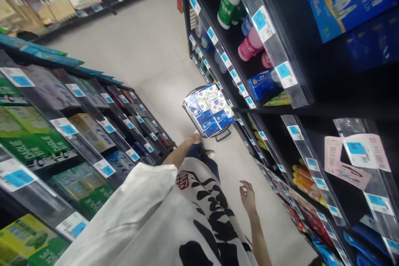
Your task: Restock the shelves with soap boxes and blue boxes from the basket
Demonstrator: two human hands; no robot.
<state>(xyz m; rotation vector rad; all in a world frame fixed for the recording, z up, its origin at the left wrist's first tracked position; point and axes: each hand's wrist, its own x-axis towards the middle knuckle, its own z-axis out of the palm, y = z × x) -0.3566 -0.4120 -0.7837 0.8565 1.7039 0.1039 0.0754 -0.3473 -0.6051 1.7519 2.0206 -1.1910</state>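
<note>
Shirt (187,216): white with bold black print, nearest the lens, filling the lower middle of the view.
Left shelving (77,133): dark tiers with blue price tags along each edge; green boxes (28,133) stacked in the nearer bays.
Floor (149,50): pale tile, running up the aisle between the two shelf runs.
Left hand (195,137): at the end of a bare forearm stretched down and forward, just short of the basket; partly hidden behind dark cloth, so I cannot tell how the fingers are set or whether they hold anything.
Basket (222,135): black wire, standing on the floor close against the foot of the right-hand shelves, just beyond the left hand.
Tissue packs (208,106): blue and white, piled up to the basket's rim and above.
Right hand (247,194): hanging free beside the shirt, fingers loosely spread, holding nothing, apart from any shelf.
Right shelving (280,110): dark tiers with clear guards and blue tags; bottles (229,2) on the upper tier.
Risk: the basket sits in the walkway, so a foot could catch it; packs heaped above the rim would likely slide out if it were lifted tilted.
</note>
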